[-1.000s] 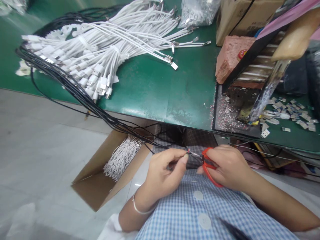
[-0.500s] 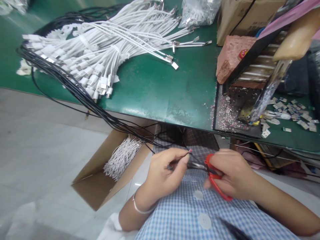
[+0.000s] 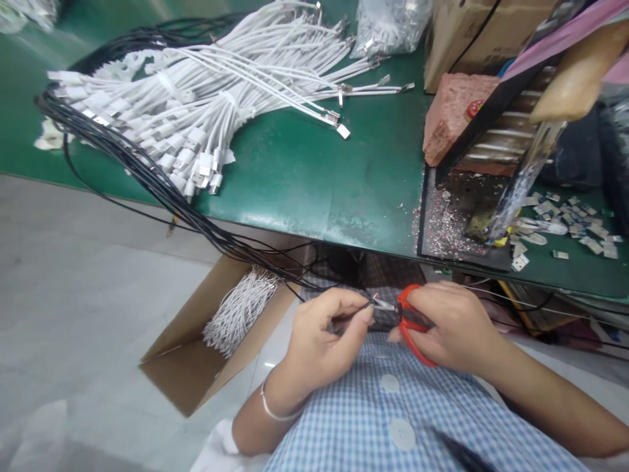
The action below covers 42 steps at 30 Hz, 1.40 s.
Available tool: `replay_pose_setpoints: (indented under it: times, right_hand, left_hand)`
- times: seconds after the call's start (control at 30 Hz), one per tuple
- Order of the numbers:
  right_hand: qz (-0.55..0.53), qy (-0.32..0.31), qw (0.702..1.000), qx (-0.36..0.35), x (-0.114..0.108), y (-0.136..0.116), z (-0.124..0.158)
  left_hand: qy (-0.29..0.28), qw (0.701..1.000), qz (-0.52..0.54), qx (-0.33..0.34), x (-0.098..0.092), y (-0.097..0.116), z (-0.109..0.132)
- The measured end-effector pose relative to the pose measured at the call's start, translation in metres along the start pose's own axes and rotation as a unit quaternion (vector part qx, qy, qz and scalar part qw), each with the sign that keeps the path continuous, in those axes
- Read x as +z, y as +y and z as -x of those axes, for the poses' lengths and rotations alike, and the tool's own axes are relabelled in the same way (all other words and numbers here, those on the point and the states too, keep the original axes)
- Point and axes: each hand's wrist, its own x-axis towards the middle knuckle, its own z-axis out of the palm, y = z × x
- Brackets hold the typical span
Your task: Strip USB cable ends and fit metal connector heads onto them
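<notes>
- Green bench top [image 3: 304,177] fills the upper half of the frame. Below its near edge, over your checked shirt at lower centre, your two hands meet.
- Your black cable end [image 3: 372,301] sits at lower centre, with a speck of red and bare wire at its tip. Your left hand [image 3: 319,341] pinches it between thumb and forefinger, the other fingers curled in.
- Its long axis runs left to right and the tip points right, straight at the red scissors [image 3: 410,322]. The blade tips are at the cable tip; you cannot tell whether they touch it or how far they gape.
- Your right hand [image 3: 455,328] is closed through the red loops just right of the tip, so it is the hand nearer the free end.
- From your pinch the cable trails up and left into the black cable bundle [image 3: 147,177], which hangs off the bench edge.
- White cables [image 3: 206,111] lie heaped at upper left, and a cardboard box [image 3: 216,334] of white cords stands at lower left.
- Writing: the brick [image 3: 455,111] at upper right carries a small red-and-yellow sticker, too small to read. No brand is legible anywhere.
</notes>
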Motion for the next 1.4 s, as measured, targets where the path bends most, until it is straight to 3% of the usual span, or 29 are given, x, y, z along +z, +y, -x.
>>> replay_pose_setpoints:
  times: [0.57,0.87,1.23,1.4]
  right_hand:
    - [-0.120,-0.086,0.989,-0.011,0.008,0.001,0.006]
    - [-0.038,-0.040,0.998,-0.037,0.010,0.002,0.005]
    - [-0.055,-0.016,0.998,-0.032,0.012,0.006,0.002]
    - [-0.127,0.024,0.992,-0.003,0.009,0.009,0.001]
  left_hand:
    - [-0.048,0.993,0.093,-0.050,-0.005,0.000,0.003]
    - [-0.046,0.980,0.167,-0.100,-0.004,-0.005,0.005]
    - [-0.043,0.975,0.172,-0.134,-0.003,-0.003,0.002]
    - [-0.027,0.978,0.163,-0.129,-0.002,-0.006,0.002]
